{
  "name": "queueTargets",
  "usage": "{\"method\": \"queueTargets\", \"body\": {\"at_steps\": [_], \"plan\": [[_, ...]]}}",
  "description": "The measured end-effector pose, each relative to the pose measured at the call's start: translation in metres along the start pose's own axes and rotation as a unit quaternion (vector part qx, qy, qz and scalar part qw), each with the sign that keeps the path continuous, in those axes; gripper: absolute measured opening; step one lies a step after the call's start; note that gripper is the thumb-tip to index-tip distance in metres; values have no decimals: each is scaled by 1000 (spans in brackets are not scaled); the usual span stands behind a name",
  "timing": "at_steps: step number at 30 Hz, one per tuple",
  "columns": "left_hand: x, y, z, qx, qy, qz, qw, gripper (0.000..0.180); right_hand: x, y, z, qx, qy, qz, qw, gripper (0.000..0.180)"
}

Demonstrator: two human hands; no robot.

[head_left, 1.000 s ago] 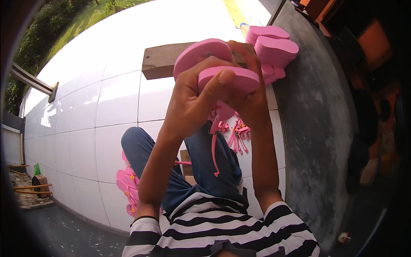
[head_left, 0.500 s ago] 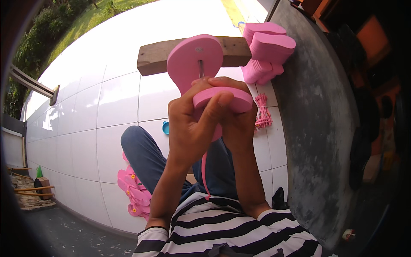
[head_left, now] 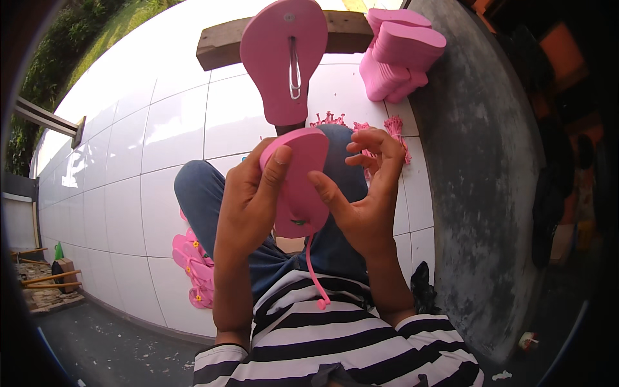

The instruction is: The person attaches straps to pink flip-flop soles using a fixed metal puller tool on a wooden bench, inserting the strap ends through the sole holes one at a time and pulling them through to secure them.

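A pink flip-flop sole (head_left: 303,171) is gripped along its left side by my left hand (head_left: 242,203), thumb on its upper face. From its lower end hangs a thin pink strap (head_left: 314,274) with a knobbed tip; a small green spot shows near that end. My right hand (head_left: 371,216) is open, fingers apart and curved, its thumb tip at the sole's right edge. Beyond my hands, another pink sole (head_left: 274,71) rests against a wooden beam (head_left: 222,48). A looped metal wire tool (head_left: 294,80) lies over that sole's face.
Stacked pink soles (head_left: 409,48) stand at the far right by a dark grey ledge (head_left: 477,213). Bundled pink straps (head_left: 395,132) lie on the white tiles. Strapped pink flip-flops (head_left: 196,261) are piled left of my bent knee (head_left: 200,187). A black bag (head_left: 422,290) sits at right.
My hands have come apart and lower, away from the metal tool. The right hand has let go and opened; the left keeps the sole, which now shows its broad face.
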State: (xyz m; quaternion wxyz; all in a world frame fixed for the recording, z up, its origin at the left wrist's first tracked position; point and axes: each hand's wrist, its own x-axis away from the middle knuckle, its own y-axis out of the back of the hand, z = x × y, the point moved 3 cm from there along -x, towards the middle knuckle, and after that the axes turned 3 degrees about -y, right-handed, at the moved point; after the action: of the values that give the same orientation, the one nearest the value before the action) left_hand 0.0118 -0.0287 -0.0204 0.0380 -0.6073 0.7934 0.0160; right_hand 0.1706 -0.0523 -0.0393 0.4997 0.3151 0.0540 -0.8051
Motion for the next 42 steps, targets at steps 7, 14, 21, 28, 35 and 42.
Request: {"method": "queueTargets", "body": {"at_steps": [7, 14, 21, 28, 35, 42], "plan": [[-13, 20, 48, 107, 111, -50, 987, 47, 37, -45, -1, 181, -1, 243, 953, 31], [-6, 20, 106, -103, 119, 62, 986, 43, 54, -44, -37, 194, -37, 341, 919, 18], [-26, 18, 104, -189, 8, 33, 981, 34, 60, -26, -47, 31, -177, 402, 898, 21], [-28, 13, 32, -95, -204, 16, 974, 21, 2, -3, -28, -53, -108, 142, 983, 31], [-40, 2, 5, 9, -419, -40, 907, 18, -39, -11, -11, -38, 136, 113, 984, 42], [-61, 7, -4, 77, -404, -86, 907, 30, -49, -19, -15, -128, 107, 96, 981, 30]]}}
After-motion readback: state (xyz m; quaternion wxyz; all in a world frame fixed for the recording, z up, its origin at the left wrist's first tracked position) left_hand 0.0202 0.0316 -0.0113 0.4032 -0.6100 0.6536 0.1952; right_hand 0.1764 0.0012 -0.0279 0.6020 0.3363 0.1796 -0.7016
